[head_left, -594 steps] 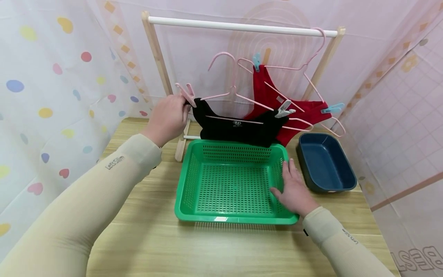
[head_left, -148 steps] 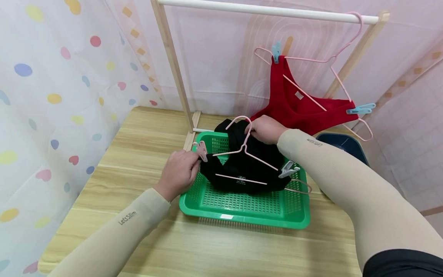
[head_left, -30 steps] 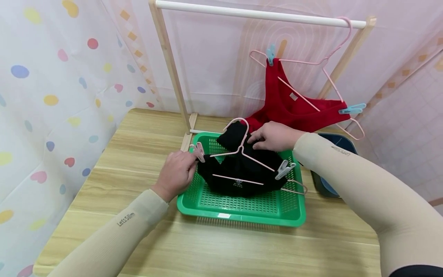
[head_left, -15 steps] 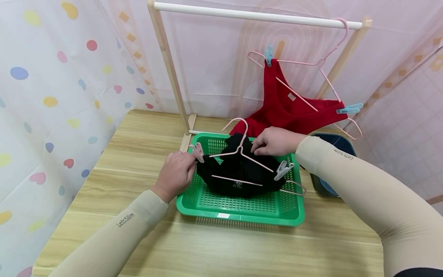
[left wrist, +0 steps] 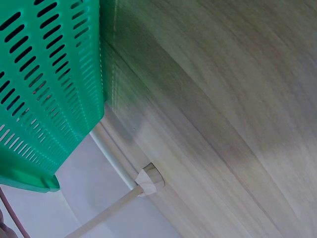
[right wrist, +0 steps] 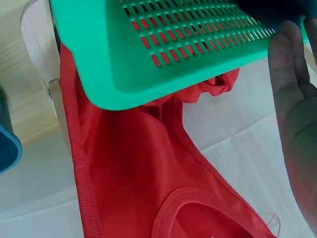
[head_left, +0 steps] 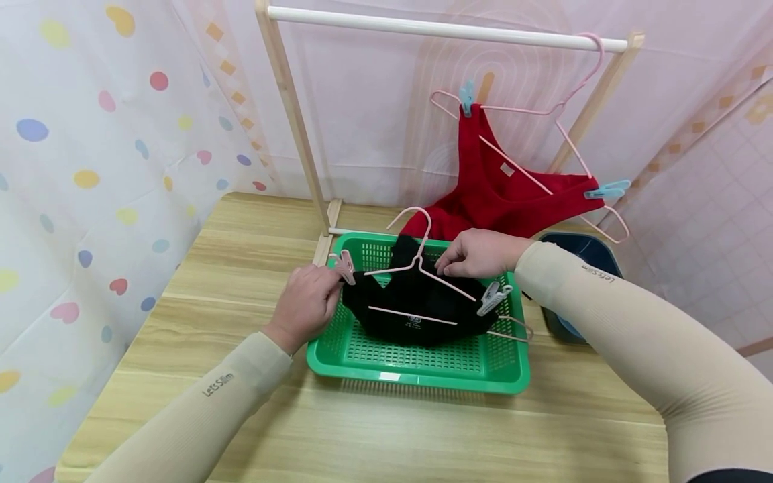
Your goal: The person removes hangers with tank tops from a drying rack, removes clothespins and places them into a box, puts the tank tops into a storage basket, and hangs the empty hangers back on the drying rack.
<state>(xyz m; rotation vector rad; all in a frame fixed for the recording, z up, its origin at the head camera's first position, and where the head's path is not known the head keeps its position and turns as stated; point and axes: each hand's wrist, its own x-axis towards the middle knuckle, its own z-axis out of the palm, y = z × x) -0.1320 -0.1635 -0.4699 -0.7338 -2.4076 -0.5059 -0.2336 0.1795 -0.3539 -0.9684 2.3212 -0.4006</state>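
Observation:
In the head view, my left hand (head_left: 306, 298) grips the left end of a pink clothes hanger (head_left: 417, 263). That end is hidden in the fingers, beside a pink clothespin (head_left: 345, 266). Clipped to the hanger is a black tank top (head_left: 423, 305), lying bunched over a green perforated basket (head_left: 417, 378). A grey clothespin (head_left: 495, 297) holds its other strap. My right hand (head_left: 483, 253) touches the cloth at the basket's back right. In the right wrist view its fingers (right wrist: 287, 64) look fairly straight against dark cloth. The left wrist view shows no clear part of the left hand.
A wooden rack with a white rod (head_left: 447, 28) stands behind. From it hangs a red tank top (head_left: 507, 201) on another pink hanger, with blue clothespins (head_left: 607, 190), its lower part behind the basket. A dark blue bin (head_left: 570, 329) sits right, partly under the right forearm.
Earlier the black top hung behind the basket's back edge while my right hand rested on the rim. Over the last second my right hand lowered, and the back cloth sank into the basket.

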